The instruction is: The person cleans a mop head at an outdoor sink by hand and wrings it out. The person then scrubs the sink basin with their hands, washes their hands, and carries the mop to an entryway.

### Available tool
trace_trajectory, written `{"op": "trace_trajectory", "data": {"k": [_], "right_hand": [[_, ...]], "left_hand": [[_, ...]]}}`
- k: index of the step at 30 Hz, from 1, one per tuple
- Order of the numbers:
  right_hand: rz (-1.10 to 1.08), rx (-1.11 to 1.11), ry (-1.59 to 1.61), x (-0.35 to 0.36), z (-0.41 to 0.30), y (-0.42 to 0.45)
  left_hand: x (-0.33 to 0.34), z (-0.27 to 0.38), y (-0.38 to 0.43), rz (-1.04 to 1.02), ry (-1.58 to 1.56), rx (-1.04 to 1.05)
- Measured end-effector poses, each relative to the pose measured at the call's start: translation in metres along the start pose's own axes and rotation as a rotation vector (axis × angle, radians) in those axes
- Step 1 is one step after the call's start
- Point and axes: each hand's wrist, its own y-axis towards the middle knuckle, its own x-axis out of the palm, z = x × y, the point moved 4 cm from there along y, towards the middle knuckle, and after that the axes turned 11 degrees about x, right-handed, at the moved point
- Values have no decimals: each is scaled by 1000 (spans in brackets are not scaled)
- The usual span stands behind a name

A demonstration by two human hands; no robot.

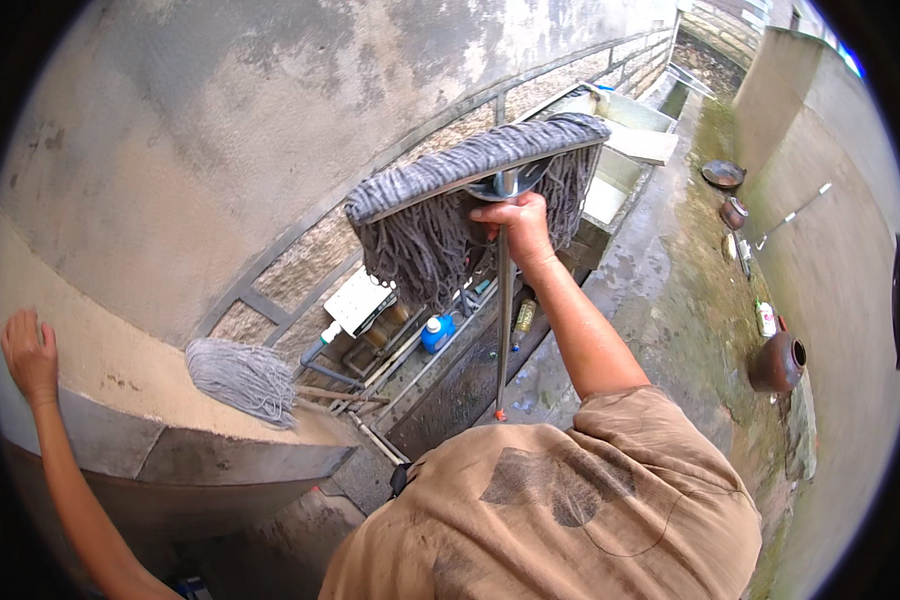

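My right hand [523, 229] grips the metal pole [503, 322] of a flat string mop, just under the frame of its head. The wide mop head [472, 169] is uppermost, with grey strands hanging on both sides of the pole. Its pole runs down towards my body, where an orange tip shows. At the far left, my left hand [28, 356] rests on a plastered ledge [131, 375], holding nothing, its thumb apart from the fingers. Between that hand and the mop, a second grey string mop head [241, 380] lies over the ledge.
Concrete wash basins [622, 176] line the wall beyond the mop. Below stand a blue bottle [436, 334], a white box [358, 301], pipes [330, 373] and a yellowish bottle [525, 315]. Along the right wall are a brown clay jar [776, 364], a white bottle [766, 319] and a dark pan [723, 174].
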Motion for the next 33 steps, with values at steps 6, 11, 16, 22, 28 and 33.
{"op": "trace_trajectory", "data": {"k": [6,11,16,22,28,33], "right_hand": [[-33,-3,6,-1,0,3],[-34,26,20,0,5,-1],[-41,-1,0,-2,-1,-2],[-41,18,53,1,-4,-7],[-15,22,32,-10,-1,-1],[-19,14,76,-15,0,0]], "left_hand": [[12,-2,-1,-7,-34,-7],[17,-9,-6,43,-9,20],[18,-4,-3,18,-11,24],[29,-14,-12,31,-13,42],[34,-15,-14,18,-7,27],[31,-10,-11,-7,-12,9]]}}
